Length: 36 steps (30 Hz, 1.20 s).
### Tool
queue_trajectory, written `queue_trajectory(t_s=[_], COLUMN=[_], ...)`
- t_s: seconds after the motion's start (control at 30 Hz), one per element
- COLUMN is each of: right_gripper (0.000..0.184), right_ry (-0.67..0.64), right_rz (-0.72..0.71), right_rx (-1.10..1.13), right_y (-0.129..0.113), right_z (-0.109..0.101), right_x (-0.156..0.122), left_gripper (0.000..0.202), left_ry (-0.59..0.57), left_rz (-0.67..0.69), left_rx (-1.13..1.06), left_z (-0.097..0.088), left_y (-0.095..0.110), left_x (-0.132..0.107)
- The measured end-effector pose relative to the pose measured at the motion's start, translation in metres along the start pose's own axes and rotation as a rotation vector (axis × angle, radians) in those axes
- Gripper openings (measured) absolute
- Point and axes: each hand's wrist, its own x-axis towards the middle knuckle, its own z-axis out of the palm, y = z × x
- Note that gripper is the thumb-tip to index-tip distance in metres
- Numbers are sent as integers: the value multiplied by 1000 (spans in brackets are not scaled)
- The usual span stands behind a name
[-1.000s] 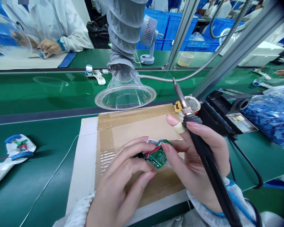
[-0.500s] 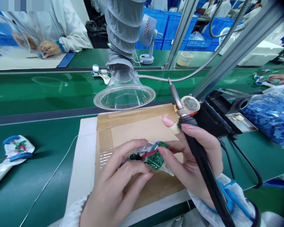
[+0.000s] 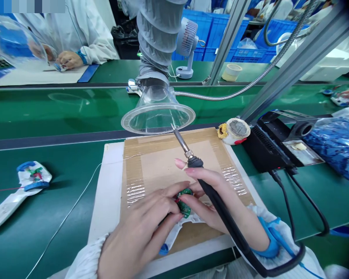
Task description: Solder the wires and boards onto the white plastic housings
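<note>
My left hand (image 3: 139, 232) pinches a small round green circuit board (image 3: 185, 205) with red and black wires, above a cardboard sheet (image 3: 163, 162). Under the board lies a white plastic housing (image 3: 174, 236) with a blue end. My right hand (image 3: 221, 201) grips a black soldering iron (image 3: 197, 166) between thumb and forefinger, tip pointing up and away, while its lower fingers touch the same board. A blue wrist strap (image 3: 267, 240) circles my right wrist.
A clear fume-extraction funnel (image 3: 158, 116) hangs just beyond the cardboard. A solder tip cleaner (image 3: 234, 131) and black iron stand (image 3: 273, 143) sit to the right, with a bag of blue parts (image 3: 337, 143). Another white housing (image 3: 23, 186) lies left. A co-worker's hands (image 3: 66, 60) work far left.
Both hands have drawn closer to me and lower with the board. The soldering iron swung left, away from the tip cleaner. The white housing now shows beneath the board.
</note>
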Motion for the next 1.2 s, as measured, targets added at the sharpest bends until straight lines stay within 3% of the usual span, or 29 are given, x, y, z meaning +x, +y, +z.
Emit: queue_trajectory(t_s=[0.07, 0.17, 0.27, 0.37, 0.47, 0.57, 0.67, 0.8, 1.0, 1.2], right_gripper=[68, 70, 54, 30, 25, 23, 19, 18, 17, 23], right_ry=[46, 215, 342, 407, 464, 430, 328, 264, 156, 137], right_rz=[-6, -5, 24, 38, 60, 163, 222, 167, 73, 40], right_rx=[-65, -159, -220, -272, -223, -245, -229, -192, -254, -246], right_y=[3, 5, 4, 5, 10, 14, 13, 8, 1, 0], right_z=[-1, -4, -9, -13, -12, -8, -3, 4, 10, 11], right_x=[3, 2, -8, -26, -45, -59, -64, -55, -31, -26], left_gripper=[14, 15, 15, 8, 29, 28, 28, 34, 30, 24], left_ry=[9, 91, 154, 136, 96, 50, 48, 89, 133, 144], left_rz=[-51, -161, -272, -355, -397, -439, -571, -665, -689, -646], left_rx=[-13, -20, 15, -6, -90, -210, -333, -454, -585, -628], left_z=[1, 4, 8, 11, 9, 7, 9, 15, 15, 13], left_y=[-6, -25, -47, -62, -68, -73, -75, -74, -70, -70], left_x=[-4, -8, -10, -10, -8, -7, -11, -16, -13, -12])
